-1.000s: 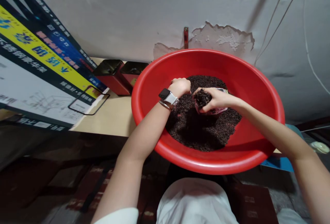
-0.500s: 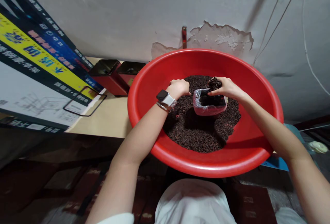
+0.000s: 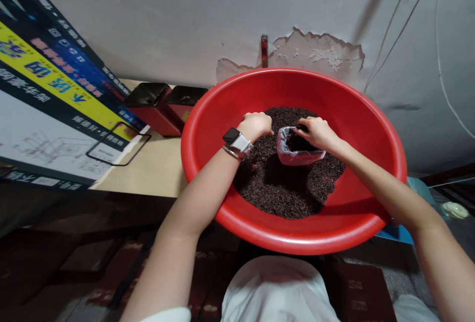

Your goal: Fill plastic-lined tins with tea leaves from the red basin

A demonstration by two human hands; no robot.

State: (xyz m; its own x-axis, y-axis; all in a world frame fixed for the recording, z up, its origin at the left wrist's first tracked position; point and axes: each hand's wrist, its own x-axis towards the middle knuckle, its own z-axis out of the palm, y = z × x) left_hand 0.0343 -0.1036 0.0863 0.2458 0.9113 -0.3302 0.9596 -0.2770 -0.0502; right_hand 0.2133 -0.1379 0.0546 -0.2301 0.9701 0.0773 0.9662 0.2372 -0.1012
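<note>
A large red plastic basin (image 3: pixel 356 109) holds a bed of dark, dry, thin pieces that look like loose tea leaves (image 3: pixel 282 198). On them stands a small box lined with clear plastic bag (image 3: pixel 297 158), open at the top, with dark leaves inside. My right hand (image 3: pixel 317 131) is palm down over the box's right rear edge, fingers curled round some dark leaves. Just left of the box, my left hand (image 3: pixel 258 125) is closed in a fist above the leaves; what it holds, if anything, is hidden. A watch is on that wrist.
Two dark-topped red tins (image 3: pixel 158 109) stand on a pale table (image 3: pixel 159 168) left of the basin. A large printed carton (image 3: pixel 55 94) and a black wire frame (image 3: pixel 118 144) are further left. Behind is a peeling wall with hanging cords.
My right hand has turned from holding a visible clump of leaves above the box to palm down over its opening. The left hand stays closed in nearly the same place.
</note>
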